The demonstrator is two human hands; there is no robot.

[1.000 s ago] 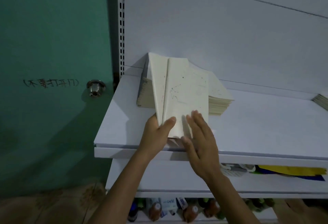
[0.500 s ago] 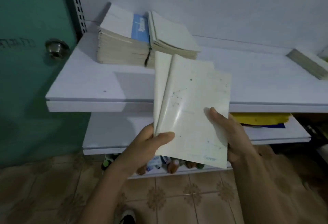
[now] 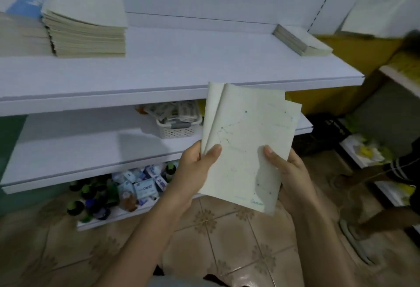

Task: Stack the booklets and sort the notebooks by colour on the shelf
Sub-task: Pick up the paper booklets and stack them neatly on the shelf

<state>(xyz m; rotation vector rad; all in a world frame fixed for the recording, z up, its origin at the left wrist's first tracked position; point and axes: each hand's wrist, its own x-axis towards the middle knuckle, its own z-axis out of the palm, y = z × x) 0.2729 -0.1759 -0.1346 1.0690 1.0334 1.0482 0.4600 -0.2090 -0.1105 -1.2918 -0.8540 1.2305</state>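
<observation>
Booklets, about three, sit gripped between left hand and right hand; three stacks occupy the shelf.

The left hand and the right hand are bare. The left thumbnail and the right thumbnail are cut short and rounded. The left forearm and the right forearm are uncovered along all of their visible length, from the lower edge of the frame up to the wrists near its middle. Between them, at the bottom centre of the frame, shows a strip of pale, whitish-blue garment. Just right of it is a small dark patch, too cut off to identify.
</observation>
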